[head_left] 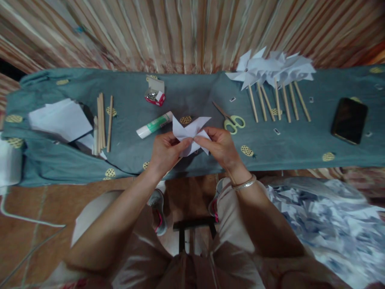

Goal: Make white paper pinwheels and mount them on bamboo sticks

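Observation:
A white paper pinwheel (192, 130) with folded, pointed blades is held up over the near edge of the table. My left hand (167, 150) pinches it from the left, thumb pressed near its centre. From the right, my right hand (221, 146) grips it too, its thumb meeting the other at the middle. Part of a wooden stick (173, 166) shows below my left hand; whether it joins the pinwheel I cannot tell. A glue stick (155, 125) lies just left of the pinwheel. Scissors (230, 118) with pale green handles rest to the right.
Finished pinwheels on sticks (275, 72) lie at the back right, near a black phone (349, 120). An open red box (155, 92) holds small metal pieces. Wooden sticks (102, 120) and paper sheets (61, 120) lie left. A plastic bag (333, 224) of folded paper stands right.

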### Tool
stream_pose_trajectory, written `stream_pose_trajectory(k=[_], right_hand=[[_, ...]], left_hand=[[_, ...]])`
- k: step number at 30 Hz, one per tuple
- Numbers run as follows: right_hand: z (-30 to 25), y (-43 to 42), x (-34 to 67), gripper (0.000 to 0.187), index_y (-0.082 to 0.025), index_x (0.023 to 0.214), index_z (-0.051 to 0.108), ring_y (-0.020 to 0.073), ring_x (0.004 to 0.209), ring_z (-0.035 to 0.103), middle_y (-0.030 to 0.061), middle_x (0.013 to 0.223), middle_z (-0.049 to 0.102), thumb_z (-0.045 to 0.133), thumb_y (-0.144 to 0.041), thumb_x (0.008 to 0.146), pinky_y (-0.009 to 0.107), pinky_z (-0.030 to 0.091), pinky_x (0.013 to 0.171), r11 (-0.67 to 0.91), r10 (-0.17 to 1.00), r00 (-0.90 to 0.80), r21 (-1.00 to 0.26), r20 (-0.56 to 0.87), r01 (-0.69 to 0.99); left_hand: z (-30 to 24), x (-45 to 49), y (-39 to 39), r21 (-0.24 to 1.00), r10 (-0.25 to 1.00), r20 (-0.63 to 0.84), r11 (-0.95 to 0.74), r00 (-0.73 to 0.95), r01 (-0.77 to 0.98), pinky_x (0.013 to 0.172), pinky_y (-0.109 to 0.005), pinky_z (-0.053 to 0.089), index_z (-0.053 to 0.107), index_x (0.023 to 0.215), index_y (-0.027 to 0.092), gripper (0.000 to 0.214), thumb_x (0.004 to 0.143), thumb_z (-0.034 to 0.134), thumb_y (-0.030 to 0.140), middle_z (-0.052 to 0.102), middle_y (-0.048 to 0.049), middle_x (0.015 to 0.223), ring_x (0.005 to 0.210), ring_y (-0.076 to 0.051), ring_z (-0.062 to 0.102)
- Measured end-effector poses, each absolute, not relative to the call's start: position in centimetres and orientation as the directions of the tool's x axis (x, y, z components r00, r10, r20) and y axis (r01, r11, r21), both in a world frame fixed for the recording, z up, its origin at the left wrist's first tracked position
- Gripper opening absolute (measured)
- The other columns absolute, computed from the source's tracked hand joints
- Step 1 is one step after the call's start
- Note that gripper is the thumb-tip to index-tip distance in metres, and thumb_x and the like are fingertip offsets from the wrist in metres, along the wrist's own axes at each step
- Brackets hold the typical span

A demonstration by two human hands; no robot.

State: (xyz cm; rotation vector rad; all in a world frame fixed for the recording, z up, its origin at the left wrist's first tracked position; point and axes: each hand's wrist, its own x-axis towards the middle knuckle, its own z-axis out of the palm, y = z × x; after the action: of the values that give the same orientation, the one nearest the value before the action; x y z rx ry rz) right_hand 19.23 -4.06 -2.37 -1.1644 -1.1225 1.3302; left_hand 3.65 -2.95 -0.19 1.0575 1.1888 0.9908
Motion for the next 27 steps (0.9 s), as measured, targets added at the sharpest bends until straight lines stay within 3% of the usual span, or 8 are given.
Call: stream_pose_trajectory(k=[8,12,16,22,27], right_hand=[[-2.3,-4.2,19.4,0.025,-0.018,0.066,0.064,0.0109,0.062,0.052,-0.0034,0.063,0.061,0.077,-0.039,0.071,0.025,0.041,0.058,-0.066,0.997,-0.049,-0.995,-0.062,-0.073],[-2.5,-4.1,19.4,0.028,-0.019,0.069,0.065,0.0109,0.062,0.053,-0.0033,0.066,0.063,0.080,-0.043,0.069,0.025,0.043,0.058,-0.045,0.997,-0.063,-0.993,-0.038,-0.105],[-2.6,-3.9,19.4,0.034,-0.020,0.074,0.068,0.0113,0.063,0.055,-0.0028,0.070,0.066,0.082,-0.050,0.066,0.025,0.044,0.059,-0.111,0.993,-0.051,-0.979,-0.103,-0.169],[-2.3,-3.7,20.3,0.029,-0.022,0.072,0.069,0.0120,0.064,0.057,-0.0025,0.069,0.065,0.080,-0.048,0.071,0.025,0.046,0.062,-0.070,0.994,0.067,-0.974,-0.087,-0.216],[-2.6,-3.5,22.3,0.025,-0.023,0.074,0.068,0.0147,0.069,0.060,0.0002,0.076,0.069,0.076,-0.047,0.074,0.030,0.050,0.070,0.055,0.968,0.247,-0.997,0.040,-0.056]], left_hand=[[-0.4,3.5,-2.9,0.970,0.965,-0.235,0.240,0.117,-0.033,0.068,-0.031,0.056,0.076,0.071,0.020,0.008,0.064,0.080,0.019,0.077,-0.0022,0.077,0.071,-0.019,0.070],[-0.6,3.6,-2.9,0.955,0.957,-0.256,0.272,0.135,-0.117,0.068,-0.031,0.057,0.075,0.073,0.020,0.010,0.064,0.079,0.019,0.078,-0.0024,0.079,0.069,-0.018,0.069],[-0.5,3.9,-2.7,0.916,0.934,-0.330,0.352,0.139,-0.190,0.067,-0.031,0.057,0.073,0.074,0.022,0.010,0.066,0.077,0.020,0.076,-0.0020,0.076,0.065,-0.017,0.069],[-0.4,3.9,-2.2,0.898,0.924,-0.364,0.382,0.119,-0.220,0.067,-0.029,0.056,0.072,0.073,0.021,0.011,0.063,0.075,0.021,0.076,-0.0022,0.076,0.066,-0.016,0.068],[-0.4,3.4,-1.6,0.911,0.942,-0.330,0.335,0.062,-0.243,0.066,-0.027,0.055,0.071,0.072,0.018,0.013,0.060,0.076,0.020,0.074,-0.0017,0.072,0.064,-0.014,0.066]])
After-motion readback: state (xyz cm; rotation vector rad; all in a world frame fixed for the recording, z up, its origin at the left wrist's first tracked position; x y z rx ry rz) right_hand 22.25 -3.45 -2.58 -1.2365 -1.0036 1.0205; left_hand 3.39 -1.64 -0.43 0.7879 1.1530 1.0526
